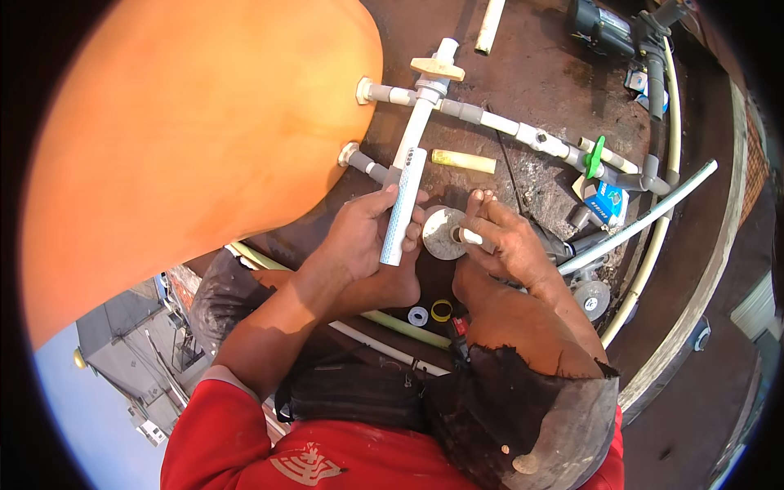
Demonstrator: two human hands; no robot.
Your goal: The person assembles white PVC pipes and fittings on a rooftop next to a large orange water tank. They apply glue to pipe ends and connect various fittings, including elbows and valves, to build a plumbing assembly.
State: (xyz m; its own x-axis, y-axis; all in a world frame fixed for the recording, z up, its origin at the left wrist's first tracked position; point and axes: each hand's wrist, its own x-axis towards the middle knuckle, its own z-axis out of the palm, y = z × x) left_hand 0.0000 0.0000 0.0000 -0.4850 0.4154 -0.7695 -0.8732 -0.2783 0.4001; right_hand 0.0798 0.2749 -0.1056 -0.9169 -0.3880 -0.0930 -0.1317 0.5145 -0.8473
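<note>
My left hand (363, 233) is closed round a short white pipe (400, 214) with blue print along its side, held at a slant. Its upper end overlaps, in view, a white pipe below the tan-handled valve (437, 69); I cannot tell whether they touch. To the right, my right hand (510, 245) has its fingers bent in at the middle of a round, pale grey disc-shaped piece (441, 237). A small whitish part (470, 236) shows by the fingertips, its kind unclear. Both hands are between my bare feet and bent legs.
An orange tank (204, 122) fills the left, with grey and white piping running right to a green-handled valve (596, 158). A black pump (604, 28), blue box (604, 202), yellowish pipe piece (464, 161), white ring (417, 317), yellow ring (441, 310) and long hose (641, 218) lie around.
</note>
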